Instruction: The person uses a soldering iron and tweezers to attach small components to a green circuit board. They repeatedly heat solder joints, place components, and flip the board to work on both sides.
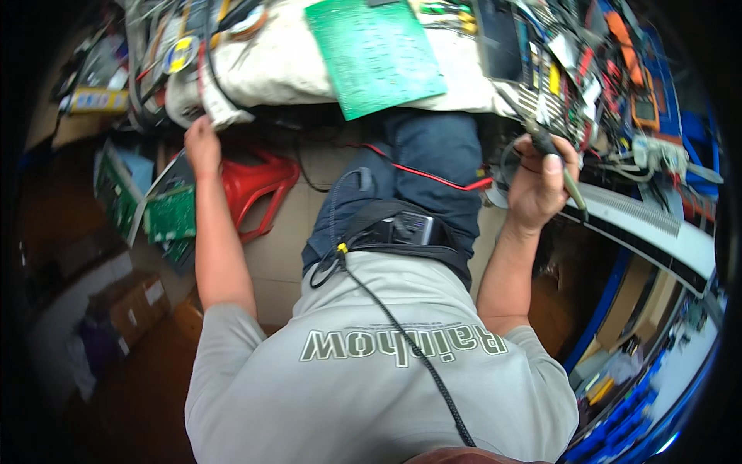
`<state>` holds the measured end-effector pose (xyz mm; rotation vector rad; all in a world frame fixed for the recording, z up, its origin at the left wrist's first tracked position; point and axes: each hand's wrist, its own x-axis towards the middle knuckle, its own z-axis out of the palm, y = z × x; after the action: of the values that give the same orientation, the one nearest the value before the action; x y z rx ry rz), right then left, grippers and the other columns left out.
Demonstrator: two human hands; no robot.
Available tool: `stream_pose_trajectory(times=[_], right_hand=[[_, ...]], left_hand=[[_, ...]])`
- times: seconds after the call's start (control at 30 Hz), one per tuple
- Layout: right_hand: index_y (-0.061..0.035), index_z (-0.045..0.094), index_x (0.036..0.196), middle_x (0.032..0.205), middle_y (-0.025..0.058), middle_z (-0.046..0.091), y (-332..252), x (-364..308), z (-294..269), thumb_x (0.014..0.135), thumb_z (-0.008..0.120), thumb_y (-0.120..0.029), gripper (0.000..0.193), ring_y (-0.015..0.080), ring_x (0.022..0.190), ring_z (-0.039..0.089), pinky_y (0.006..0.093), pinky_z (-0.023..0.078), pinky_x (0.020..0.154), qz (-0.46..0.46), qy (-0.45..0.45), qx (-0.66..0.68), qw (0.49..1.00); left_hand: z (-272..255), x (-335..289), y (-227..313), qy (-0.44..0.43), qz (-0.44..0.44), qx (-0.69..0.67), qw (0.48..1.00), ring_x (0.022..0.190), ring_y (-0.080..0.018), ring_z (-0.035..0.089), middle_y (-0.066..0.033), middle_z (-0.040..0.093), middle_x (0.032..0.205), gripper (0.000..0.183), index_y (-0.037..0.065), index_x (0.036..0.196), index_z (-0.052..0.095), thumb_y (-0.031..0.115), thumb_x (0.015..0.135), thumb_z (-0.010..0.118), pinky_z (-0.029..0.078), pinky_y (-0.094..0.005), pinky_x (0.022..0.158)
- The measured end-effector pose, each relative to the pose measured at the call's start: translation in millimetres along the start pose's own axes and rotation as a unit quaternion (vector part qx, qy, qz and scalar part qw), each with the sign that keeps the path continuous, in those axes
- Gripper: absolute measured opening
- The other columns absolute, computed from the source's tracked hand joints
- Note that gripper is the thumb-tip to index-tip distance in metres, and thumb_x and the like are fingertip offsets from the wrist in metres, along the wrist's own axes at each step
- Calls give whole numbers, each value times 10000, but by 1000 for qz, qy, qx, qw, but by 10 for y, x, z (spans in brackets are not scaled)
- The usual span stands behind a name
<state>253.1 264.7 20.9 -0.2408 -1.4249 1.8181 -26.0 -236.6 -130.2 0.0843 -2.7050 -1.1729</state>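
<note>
My left hand [203, 147] is at the front edge of the bench, fingers closed beside the hanging corner of a whitish cloth [270, 73]. What its fingers hold, if anything, is hidden. On the right, my raised right hand [539, 182] grips a slim hand tool [546, 145] with a metal front end, a black grip and a green rear end. The tool slants with its metal end toward the bench; its exact kind is unclear. Between the hands, a large green circuit board [376, 54] lies tilted on the cloth, its near corner over the bench edge.
A red plastic stool [259, 185] and several green circuit boards [171, 214] stand below on the left. Hand tools, cables and an orange multimeter [644, 104] crowd the bench's right side. A red wire [433, 178] crosses my legs. Cardboard boxes [137, 305] lie lower left.
</note>
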Motion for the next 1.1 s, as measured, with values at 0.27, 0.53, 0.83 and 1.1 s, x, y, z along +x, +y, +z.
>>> stream_pose_trajectory(times=[0.27,0.53,0.83,1.1], right_hand=[[77,575,1260,1104,232,694,-53,0,173,963,633,-139,371,308,930,718,420,601,876,4,4,-31,999],[39,597,1342,1050,214,753,75,3,658,1047,602,-37,305,273,902,751,393,638,824,-27,-95,-1,995],[-22,699,1186,1022,147,742,160,-130,1152,882,788,33,322,244,869,732,340,586,769,-76,-262,-160,949],[-87,736,1034,943,135,777,-85,200,675,765,787,87,324,270,793,732,345,551,708,-162,-330,-282,886]], left_hand=[[-279,-1518,822,-84,-214,-171,958,798,-80,574,1,681,890,319,-4,1142,761,285,1061,654,480,-258,724],[41,-1659,2392,-330,-214,-534,749,789,-108,627,-37,680,941,298,-36,1181,702,236,1078,639,492,-245,695],[247,-1351,2973,-425,-215,-636,608,883,-159,702,-116,747,1052,318,-44,1236,676,221,1114,550,575,-290,786],[-41,-1088,2315,-282,-201,-629,696,895,-151,635,-92,739,1015,301,-36,1271,664,197,1110,562,505,-285,788]])
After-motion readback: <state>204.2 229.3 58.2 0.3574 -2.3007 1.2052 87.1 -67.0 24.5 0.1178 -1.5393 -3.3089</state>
